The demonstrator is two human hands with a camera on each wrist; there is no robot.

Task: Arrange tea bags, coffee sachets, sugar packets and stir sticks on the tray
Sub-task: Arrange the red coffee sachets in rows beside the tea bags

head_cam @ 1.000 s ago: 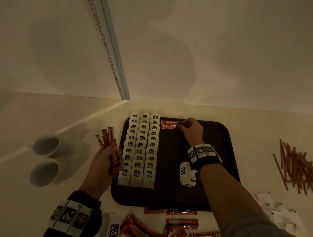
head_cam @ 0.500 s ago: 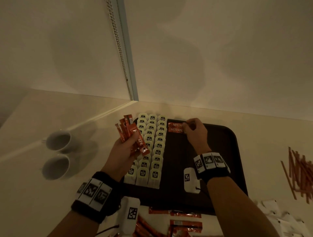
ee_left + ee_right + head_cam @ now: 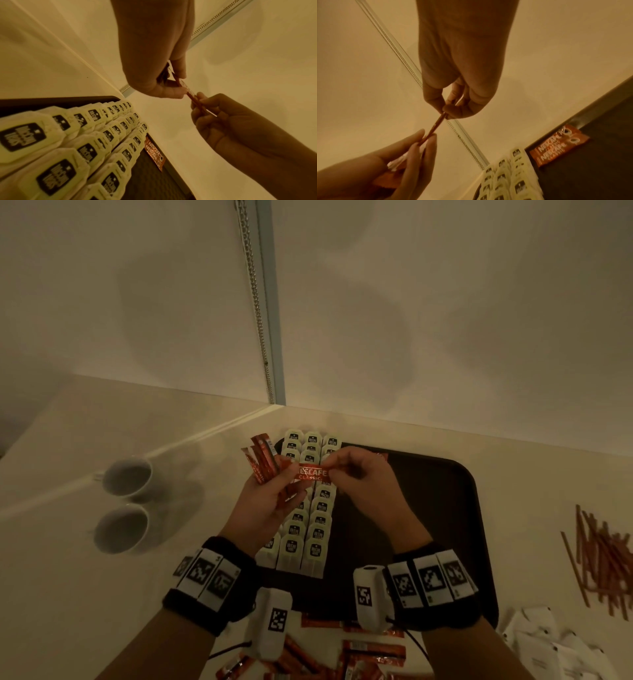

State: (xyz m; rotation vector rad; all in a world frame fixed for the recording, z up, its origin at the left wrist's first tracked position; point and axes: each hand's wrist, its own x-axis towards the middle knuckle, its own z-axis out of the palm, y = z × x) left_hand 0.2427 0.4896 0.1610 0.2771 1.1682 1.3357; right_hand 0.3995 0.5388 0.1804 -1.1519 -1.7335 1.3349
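Above the tray, both hands pinch one coffee sachet at opposite ends: left hand also gripping a fan of sachets, right hand with thumb and forefinger closed. Tea bags fill the tray's left; two sachets lie at its far edge.

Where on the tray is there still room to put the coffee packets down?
The tray is bare from the tea bags across to its right rim, below the two coffee sachets lying at the far edge. The tray's left side is packed with tea bags. Both hands hover over those rows.
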